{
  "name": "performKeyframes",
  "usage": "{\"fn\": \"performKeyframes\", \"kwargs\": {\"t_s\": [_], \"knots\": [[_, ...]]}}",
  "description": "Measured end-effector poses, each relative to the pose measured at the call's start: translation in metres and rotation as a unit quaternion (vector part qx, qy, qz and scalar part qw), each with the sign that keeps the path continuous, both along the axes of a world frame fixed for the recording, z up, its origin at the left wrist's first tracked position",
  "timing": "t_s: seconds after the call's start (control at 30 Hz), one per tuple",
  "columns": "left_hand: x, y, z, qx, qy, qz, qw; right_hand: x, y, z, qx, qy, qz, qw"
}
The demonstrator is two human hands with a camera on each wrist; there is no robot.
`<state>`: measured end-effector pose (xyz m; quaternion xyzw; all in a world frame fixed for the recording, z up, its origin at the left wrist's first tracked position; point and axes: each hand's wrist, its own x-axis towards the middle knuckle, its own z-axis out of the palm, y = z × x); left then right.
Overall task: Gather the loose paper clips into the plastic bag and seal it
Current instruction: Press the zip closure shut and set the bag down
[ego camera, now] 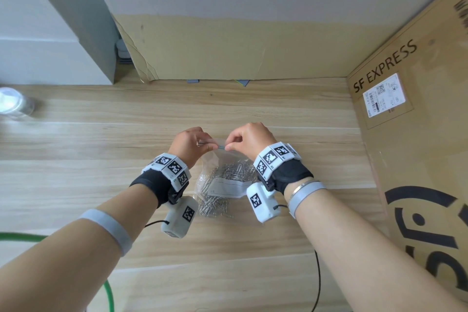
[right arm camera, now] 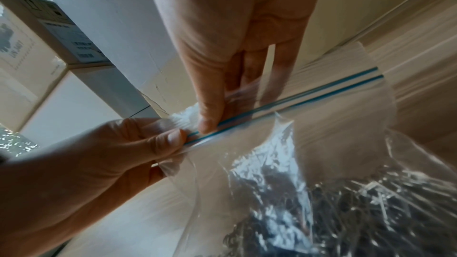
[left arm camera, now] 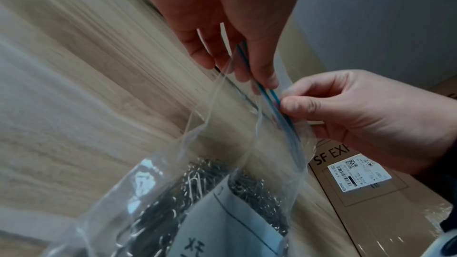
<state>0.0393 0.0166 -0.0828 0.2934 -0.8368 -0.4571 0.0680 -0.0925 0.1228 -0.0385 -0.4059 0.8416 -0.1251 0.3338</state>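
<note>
A clear plastic bag [ego camera: 215,162] lies on the wooden table [ego camera: 101,159], with a heap of silver paper clips [ego camera: 233,172] and a white label [ego camera: 228,188] inside it. Every clip I can see is inside the bag. Its blue zip strip [ego camera: 220,147] is raised at the far end. My left hand [ego camera: 209,145] pinches the strip's left part, with the thumb [left arm camera: 265,77] on top of the strip [left arm camera: 274,103]. My right hand [ego camera: 229,145] pinches it just to the right, thumb [right arm camera: 209,120] on the strip [right arm camera: 309,93] and fingers behind the film. The two hands almost touch.
A large SF EXPRESS cardboard box [ego camera: 417,134] stands along the right side. A cardboard sheet [ego camera: 215,45] leans at the back, beside white boxes [ego camera: 50,33]. A clear bottle [ego camera: 12,104] stands far left. A green cable [ego camera: 109,291] and a black cable [ego camera: 317,281] run near me.
</note>
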Motion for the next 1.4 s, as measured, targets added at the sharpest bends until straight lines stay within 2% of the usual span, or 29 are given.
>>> {"fn": "performKeyframes", "kwargs": {"t_s": [0.27,0.53,0.97,1.4], "knots": [[0.000,0.003,-0.001,0.009,-0.022,-0.015,1.000,0.001,0.000,-0.005,-0.016,-0.007,-0.022,1.000],[-0.003,0.003,0.003,0.006,-0.009,-0.007,1.000,0.001,0.000,-0.004,0.002,-0.028,0.016,0.999],[-0.005,0.008,0.002,-0.036,-0.028,-0.005,0.999,0.011,-0.003,-0.001,0.010,0.047,0.046,0.998],[-0.001,0.002,0.010,-0.015,-0.065,-0.027,0.997,0.007,-0.003,0.002,0.043,0.073,0.100,0.991]]}}
